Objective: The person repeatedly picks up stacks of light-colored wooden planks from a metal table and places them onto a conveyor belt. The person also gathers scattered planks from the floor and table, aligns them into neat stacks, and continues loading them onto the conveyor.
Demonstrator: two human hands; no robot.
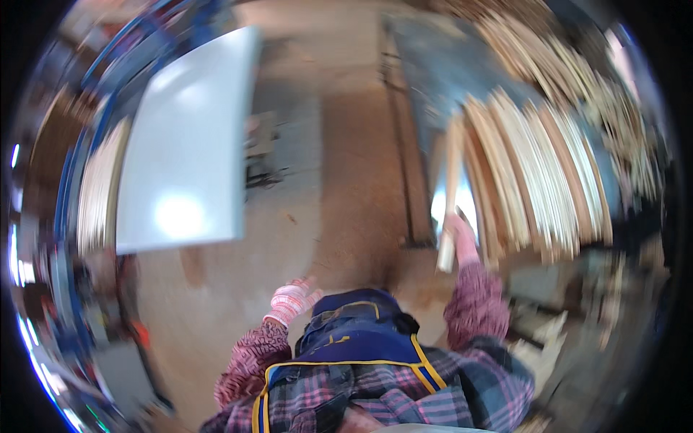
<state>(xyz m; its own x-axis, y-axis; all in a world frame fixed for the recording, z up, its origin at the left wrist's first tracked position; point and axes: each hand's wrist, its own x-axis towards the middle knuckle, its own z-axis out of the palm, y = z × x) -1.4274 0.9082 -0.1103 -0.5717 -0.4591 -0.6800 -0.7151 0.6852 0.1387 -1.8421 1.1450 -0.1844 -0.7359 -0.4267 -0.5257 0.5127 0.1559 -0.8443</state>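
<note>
My right hand (463,237) is closed around the near end of a long pale wooden strip (452,162), at the left side of a row of stacked wooden strips (530,169). The strip points away from me, its far end blurred against the stack. My left hand (292,299), in a pink and white glove, hangs in front of my body by the blue apron (354,339). Its fingers are stretched out and it holds nothing.
On the left stands a table with a glossy white top (189,155) and a pile of thin boards (105,191) beside it. A dark table (433,61) bears the strips at the right, with more loose strips (613,108) behind. Brown floor (357,166) runs between the tables.
</note>
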